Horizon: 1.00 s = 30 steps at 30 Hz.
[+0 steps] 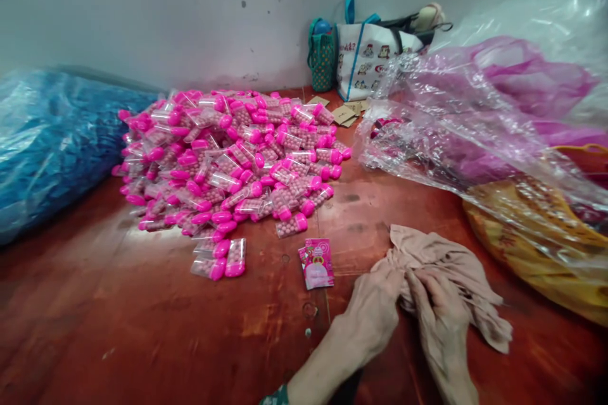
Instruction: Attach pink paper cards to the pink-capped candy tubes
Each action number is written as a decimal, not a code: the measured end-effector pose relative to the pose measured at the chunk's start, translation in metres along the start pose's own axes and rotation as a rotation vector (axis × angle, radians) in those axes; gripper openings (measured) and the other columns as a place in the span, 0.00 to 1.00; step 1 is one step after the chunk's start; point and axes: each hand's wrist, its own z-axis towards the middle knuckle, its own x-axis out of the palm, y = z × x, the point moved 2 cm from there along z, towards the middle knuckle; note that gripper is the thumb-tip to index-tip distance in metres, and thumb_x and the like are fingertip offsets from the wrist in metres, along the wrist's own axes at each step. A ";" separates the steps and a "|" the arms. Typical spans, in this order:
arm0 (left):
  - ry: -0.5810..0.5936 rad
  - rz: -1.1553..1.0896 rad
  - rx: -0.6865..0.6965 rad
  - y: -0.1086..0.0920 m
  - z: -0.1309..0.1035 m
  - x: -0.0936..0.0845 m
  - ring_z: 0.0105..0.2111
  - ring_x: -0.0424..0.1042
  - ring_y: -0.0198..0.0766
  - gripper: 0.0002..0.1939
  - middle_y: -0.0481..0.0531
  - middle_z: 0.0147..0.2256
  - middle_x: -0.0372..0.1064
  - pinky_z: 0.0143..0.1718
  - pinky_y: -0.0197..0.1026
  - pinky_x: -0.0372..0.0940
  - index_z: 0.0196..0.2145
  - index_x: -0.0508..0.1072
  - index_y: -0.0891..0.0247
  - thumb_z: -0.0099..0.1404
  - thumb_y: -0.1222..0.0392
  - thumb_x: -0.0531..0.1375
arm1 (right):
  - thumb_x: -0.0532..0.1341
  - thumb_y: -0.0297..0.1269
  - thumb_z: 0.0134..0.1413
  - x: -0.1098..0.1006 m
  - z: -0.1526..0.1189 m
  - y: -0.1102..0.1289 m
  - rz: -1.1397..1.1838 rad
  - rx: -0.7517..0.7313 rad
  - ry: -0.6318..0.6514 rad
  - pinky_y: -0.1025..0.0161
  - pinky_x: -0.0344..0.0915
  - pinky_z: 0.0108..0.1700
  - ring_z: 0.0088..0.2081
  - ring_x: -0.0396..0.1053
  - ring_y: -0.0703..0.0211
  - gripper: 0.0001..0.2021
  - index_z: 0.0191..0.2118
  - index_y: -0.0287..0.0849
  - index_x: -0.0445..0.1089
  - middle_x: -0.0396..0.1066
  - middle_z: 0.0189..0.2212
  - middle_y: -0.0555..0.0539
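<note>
A crumpled beige cloth [446, 259] lies on the red-brown tabletop [142, 323] at the right. My left hand [377, 304] is closed on the cloth's near left part. Beside it, my right hand [439, 307] also grips the cloth, its thumb close to the left fingers. Left of my hands are pink printed sachets [317, 264], partly overlapping. Farther back spreads a large heap of clear bottles with pink caps [237, 158], filled with small pink balls. A few of these bottles [236, 257] lie at the heap's near edge.
A large blue plastic-wrapped bundle [57, 145] is at the left. Clear and pink plastic film [456, 114] lies over a yellow basket [536, 228] at the right. By the wall stand a white printed bag [363, 60], a green basket [322, 60] and small cardboard pieces [344, 115].
</note>
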 end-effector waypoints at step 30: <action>-0.533 0.549 -0.249 0.108 -0.045 -0.106 0.37 0.64 0.44 0.13 0.56 0.37 0.61 0.38 0.43 0.61 0.43 0.67 0.66 0.64 0.63 0.48 | 0.53 0.42 0.56 0.067 0.005 0.113 0.053 0.087 0.260 0.60 0.55 0.35 0.31 0.62 0.53 0.14 0.25 0.41 0.66 0.68 0.25 0.46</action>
